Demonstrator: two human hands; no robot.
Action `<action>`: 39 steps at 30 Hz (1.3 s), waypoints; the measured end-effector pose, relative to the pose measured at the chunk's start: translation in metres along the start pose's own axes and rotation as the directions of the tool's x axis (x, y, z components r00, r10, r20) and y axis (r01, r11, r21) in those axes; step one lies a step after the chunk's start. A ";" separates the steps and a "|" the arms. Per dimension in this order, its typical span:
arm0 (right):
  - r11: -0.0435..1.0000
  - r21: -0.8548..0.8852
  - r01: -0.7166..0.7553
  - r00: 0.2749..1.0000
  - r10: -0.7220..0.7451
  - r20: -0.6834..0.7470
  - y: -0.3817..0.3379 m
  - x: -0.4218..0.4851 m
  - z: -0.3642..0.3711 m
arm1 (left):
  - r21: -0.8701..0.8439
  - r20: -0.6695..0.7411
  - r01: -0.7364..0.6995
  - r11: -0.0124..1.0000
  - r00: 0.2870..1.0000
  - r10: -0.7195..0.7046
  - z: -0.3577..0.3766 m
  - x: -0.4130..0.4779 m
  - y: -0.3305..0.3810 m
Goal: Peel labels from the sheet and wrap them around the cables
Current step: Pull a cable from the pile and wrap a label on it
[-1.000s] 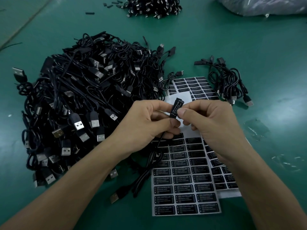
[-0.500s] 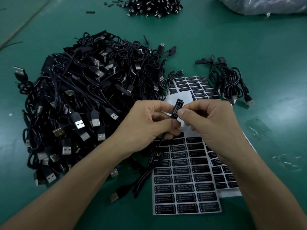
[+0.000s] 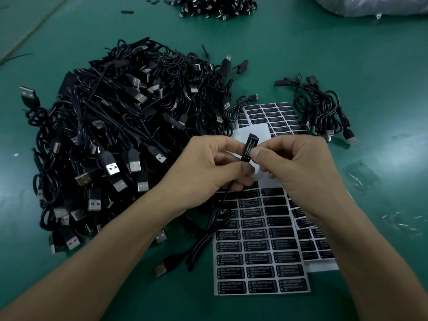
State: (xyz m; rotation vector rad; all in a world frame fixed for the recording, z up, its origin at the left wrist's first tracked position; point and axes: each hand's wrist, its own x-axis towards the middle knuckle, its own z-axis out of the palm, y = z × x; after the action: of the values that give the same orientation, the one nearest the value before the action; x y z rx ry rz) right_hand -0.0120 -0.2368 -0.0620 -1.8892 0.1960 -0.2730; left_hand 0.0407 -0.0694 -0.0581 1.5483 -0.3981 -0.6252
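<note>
left hand (image 3: pixel 208 167) pinching cable (image 3: pixel 208 230) below controller, right hand (image 3: pixel 298 167) fingertips pressing label (image 3: pixel 249 147) onto it, over label sheet (image 3: pixel 261 258)

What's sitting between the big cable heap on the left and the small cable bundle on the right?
In the head view, label sheets lie between the big heap and the small bundle, with both hands holding a labelled cable above them.

cable heap (image 3: pixel 120 140) left, label sheets (image 3: pixel 261 258) right
</note>
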 end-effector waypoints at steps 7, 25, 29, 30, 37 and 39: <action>0.999 -0.033 0.017 1.000 -0.017 -0.022 0.002 0.000 0.001 | -0.001 0.008 0.004 1.000 1.000 -0.004 0.000 0.000 0.000; 0.998 -0.053 -0.029 0.998 0.026 -0.049 -0.002 0.000 0.005 | 0.014 0.003 -0.005 1.000 1.000 0.005 0.001 0.000 -0.001; 0.998 -0.058 -0.039 0.998 0.035 -0.056 -0.003 -0.001 0.005 | 0.009 0.007 -0.004 1.000 1.000 0.004 0.000 -0.001 -0.001; 0.998 -0.058 -0.039 0.998 0.036 -0.057 -0.003 -0.001 0.005 | 0.009 0.008 -0.003 1.000 1.000 0.003 0.000 -0.001 -0.001; 0.998 -0.052 -0.044 0.998 0.042 -0.048 -0.004 -0.001 0.005 | 0.017 0.006 -0.008 1.000 1.000 0.008 0.000 0.000 -0.001; 0.998 -0.054 -0.042 0.998 0.040 -0.047 -0.004 -0.001 0.004 | 0.019 0.007 -0.007 1.000 1.000 0.007 0.000 0.000 -0.001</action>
State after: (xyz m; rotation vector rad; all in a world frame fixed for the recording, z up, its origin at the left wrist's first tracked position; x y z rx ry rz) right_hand -0.0117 -0.2314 -0.0596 -1.9317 0.2752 -0.2857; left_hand 0.0406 -0.0690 -0.0592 1.5623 -0.4158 -0.6233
